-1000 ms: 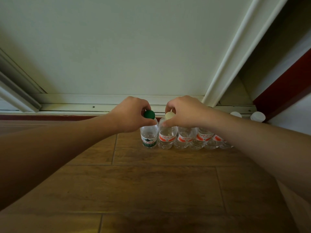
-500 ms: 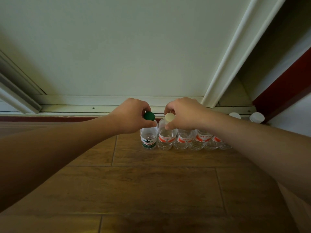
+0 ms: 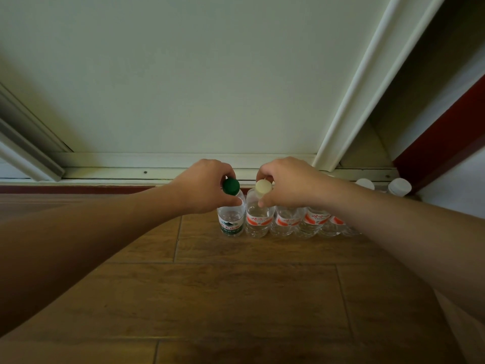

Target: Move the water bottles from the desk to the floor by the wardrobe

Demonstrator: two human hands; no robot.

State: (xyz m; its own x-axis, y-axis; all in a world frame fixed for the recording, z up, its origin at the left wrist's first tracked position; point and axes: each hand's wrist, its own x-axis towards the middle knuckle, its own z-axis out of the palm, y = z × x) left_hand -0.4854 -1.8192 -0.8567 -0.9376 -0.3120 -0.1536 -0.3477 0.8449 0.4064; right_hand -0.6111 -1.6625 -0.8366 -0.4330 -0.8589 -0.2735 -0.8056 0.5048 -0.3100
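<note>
Bottles are standing in a row at twelve o'clock by the wardrobe (image 3: 196, 88). You are pinching the green-capped bottle (image 3: 231, 216) with your left hand (image 3: 203, 189) and the white-capped bottle (image 3: 258, 219) with your right hand (image 3: 290, 183), fingers closed round the necks, probably steadying them upright.

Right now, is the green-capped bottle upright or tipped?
Upright: the green-capped bottle stands on the floor, cap up, left hand gripping its neck.

A brown wood-plank floor (image 3: 236, 298) carries a row of clear plastic water bottles standing upright and touching: a green-capped, green-labelled bottle (image 3: 231, 219) under the left hand (image 3: 202, 187), and red-labelled, white-capped bottles (image 3: 288, 219) beneath and beyond the right hand (image 3: 288, 182).
</note>
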